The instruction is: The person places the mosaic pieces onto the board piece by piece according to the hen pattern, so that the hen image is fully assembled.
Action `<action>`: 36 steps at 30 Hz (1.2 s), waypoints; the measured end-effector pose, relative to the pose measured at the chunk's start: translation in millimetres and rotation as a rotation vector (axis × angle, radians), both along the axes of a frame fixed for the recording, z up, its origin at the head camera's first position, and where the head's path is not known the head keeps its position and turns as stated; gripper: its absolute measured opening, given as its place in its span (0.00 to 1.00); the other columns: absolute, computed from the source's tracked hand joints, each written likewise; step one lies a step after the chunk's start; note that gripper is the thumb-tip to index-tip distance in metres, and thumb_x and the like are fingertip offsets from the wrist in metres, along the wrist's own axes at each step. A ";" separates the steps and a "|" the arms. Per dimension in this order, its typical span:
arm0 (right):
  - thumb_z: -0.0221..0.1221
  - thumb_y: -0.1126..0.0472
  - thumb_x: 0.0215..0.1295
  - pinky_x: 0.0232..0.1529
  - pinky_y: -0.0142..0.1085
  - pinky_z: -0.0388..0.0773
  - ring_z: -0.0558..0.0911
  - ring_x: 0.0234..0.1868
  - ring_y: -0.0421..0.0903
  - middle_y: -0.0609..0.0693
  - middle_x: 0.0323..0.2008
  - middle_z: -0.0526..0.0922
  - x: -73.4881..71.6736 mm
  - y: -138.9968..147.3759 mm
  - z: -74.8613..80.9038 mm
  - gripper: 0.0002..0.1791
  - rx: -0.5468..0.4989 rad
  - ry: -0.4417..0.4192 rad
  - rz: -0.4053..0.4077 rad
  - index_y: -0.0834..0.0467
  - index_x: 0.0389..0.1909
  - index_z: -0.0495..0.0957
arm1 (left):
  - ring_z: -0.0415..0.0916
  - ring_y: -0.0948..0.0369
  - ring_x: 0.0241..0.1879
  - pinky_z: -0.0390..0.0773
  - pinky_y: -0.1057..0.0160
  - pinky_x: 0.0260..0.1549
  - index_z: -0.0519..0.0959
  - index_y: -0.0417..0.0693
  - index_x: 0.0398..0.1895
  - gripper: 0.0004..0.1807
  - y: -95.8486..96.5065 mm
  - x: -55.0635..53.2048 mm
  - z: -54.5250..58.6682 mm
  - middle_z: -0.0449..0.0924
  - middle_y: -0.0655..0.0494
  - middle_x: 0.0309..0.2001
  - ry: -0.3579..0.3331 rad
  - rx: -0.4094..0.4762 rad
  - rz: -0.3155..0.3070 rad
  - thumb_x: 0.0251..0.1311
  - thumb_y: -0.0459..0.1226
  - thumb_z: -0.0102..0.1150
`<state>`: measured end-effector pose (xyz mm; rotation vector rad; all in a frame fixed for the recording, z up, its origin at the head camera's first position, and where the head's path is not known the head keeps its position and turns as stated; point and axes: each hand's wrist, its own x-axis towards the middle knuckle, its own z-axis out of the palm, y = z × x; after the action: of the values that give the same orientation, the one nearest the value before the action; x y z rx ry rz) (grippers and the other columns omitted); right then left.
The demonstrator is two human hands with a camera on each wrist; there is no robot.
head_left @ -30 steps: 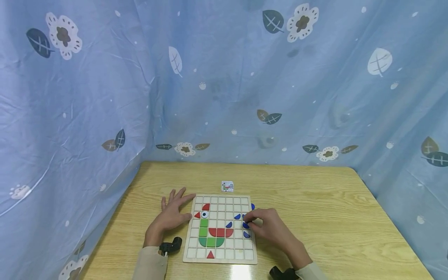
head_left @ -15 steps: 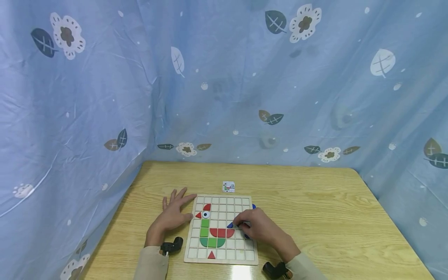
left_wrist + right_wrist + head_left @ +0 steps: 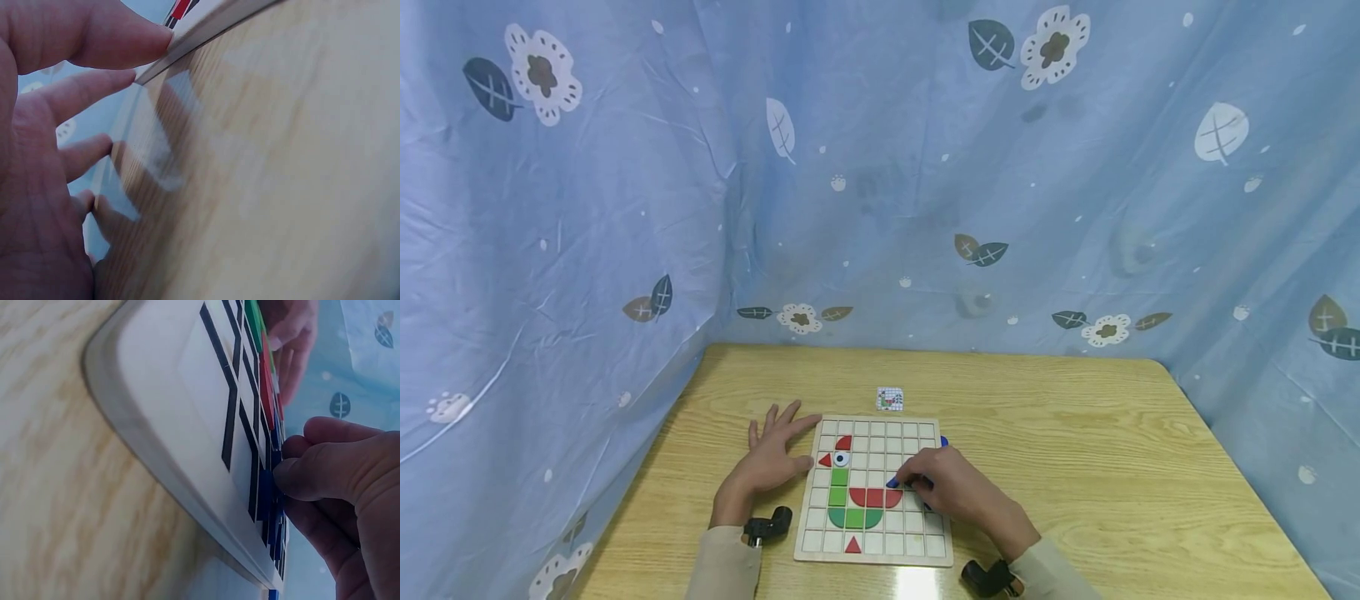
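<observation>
My left hand [image 3: 767,462] rests on the table with fingers spread, thumb and forefinger touching the left edge of the wooden grid board [image 3: 872,562]. Over the board's right half, my right hand [image 3: 955,483] pinches with thumb and forefinger at a blue half-round tile [image 3: 892,482] just above the red tiles [image 3: 874,497]. In the right wrist view the thumb [image 3: 294,478] hides part of this grip, and more blue tiles [image 3: 267,494] lie beneath the hand. Green tiles [image 3: 838,496], an eye tile [image 3: 841,458] and a red triangle [image 3: 852,545] lie in the grid.
Behind the board lies a small picture card [image 3: 890,399] with a similar coloured pattern. Another blue tile [image 3: 944,442] sits at the board's right edge. The wooden table [image 3: 1075,467] extends to the right, and a blue patterned curtain [image 3: 880,167] hangs behind.
My right hand has moved left across the board, from the blue tiles near the right edge to the one above the red tiles. The left hand has kept its place.
</observation>
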<state>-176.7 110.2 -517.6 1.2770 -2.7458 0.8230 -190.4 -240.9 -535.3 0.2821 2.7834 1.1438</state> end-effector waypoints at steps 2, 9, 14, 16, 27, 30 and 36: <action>0.69 0.75 0.65 0.51 0.33 0.88 0.88 0.47 0.34 0.41 0.43 0.94 0.2 0.0 -0.1 0.15 -0.003 0.009 0.007 0.52 0.45 0.93 | 0.26 0.31 0.88 0.17 0.23 0.77 0.74 0.54 0.80 0.43 -0.6 -0.3 -0.2 0.46 0.37 0.90 -0.002 -0.003 -0.001 0.56 0.35 0.69; 0.69 0.76 0.63 0.50 0.32 0.88 0.89 0.47 0.34 0.40 0.42 0.94 0.6 -0.1 -2.0 0.17 -0.018 0.036 0.038 0.52 0.44 0.93 | 0.25 0.32 0.88 0.16 0.24 0.77 0.74 0.55 0.81 0.43 -0.6 -0.3 1.1 0.45 0.38 0.90 -0.008 -0.004 -0.001 0.57 0.35 0.69; 0.70 0.74 0.64 0.46 0.31 0.87 0.89 0.44 0.34 0.42 0.43 0.94 0.2 6.3 -2.2 0.15 -0.070 0.023 0.010 0.53 0.45 0.93 | 0.25 0.32 0.88 0.16 0.24 0.77 0.74 0.55 0.81 0.43 0.2 -0.2 2.6 0.45 0.38 0.90 -0.009 -0.005 -0.003 0.57 0.35 0.69; 0.71 0.72 0.64 0.46 0.34 0.88 0.90 0.43 0.36 0.43 0.43 0.95 -0.2 12.6 -0.4 0.14 -0.112 0.000 -0.037 0.54 0.46 0.93 | 0.25 0.31 0.88 0.16 0.24 0.77 0.74 0.55 0.81 0.43 0.5 0.0 3.0 0.45 0.38 0.90 -0.009 -0.009 -0.002 0.58 0.34 0.69; 0.73 0.71 0.64 0.58 0.49 0.89 0.93 0.53 0.48 0.44 0.49 0.95 -15.6 52.6 0.3 0.15 -0.316 -0.046 -0.312 0.55 0.50 0.93 | 0.25 0.31 0.88 0.16 0.24 0.77 0.75 0.55 0.80 0.43 -0.6 1.6 4.5 0.46 0.37 0.90 -0.008 -0.002 0.008 0.57 0.34 0.70; 0.74 0.69 0.65 0.60 0.49 0.89 0.93 0.55 0.50 0.46 0.51 0.94 -19.4 55.9 -8.2 0.15 -0.323 -0.116 -0.339 0.55 0.52 0.93 | 0.25 0.31 0.88 0.16 0.23 0.76 0.75 0.54 0.80 0.43 0.3 2.5 4.0 0.46 0.37 0.89 -0.009 0.008 0.005 0.56 0.34 0.70; 0.74 0.65 0.66 0.65 0.46 0.86 0.91 0.58 0.48 0.44 0.53 0.94 -17.7 57.3 -18.7 0.17 -0.285 -0.218 -0.364 0.52 0.55 0.92 | 0.25 0.32 0.88 0.16 0.24 0.77 0.75 0.56 0.80 0.42 0.8 2.3 2.0 0.46 0.38 0.90 -0.014 0.005 0.009 0.57 0.35 0.70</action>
<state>-194.4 167.4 -536.3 0.6481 -2.7533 1.3120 -188.1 -240.1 -533.3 0.2610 2.7732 1.1502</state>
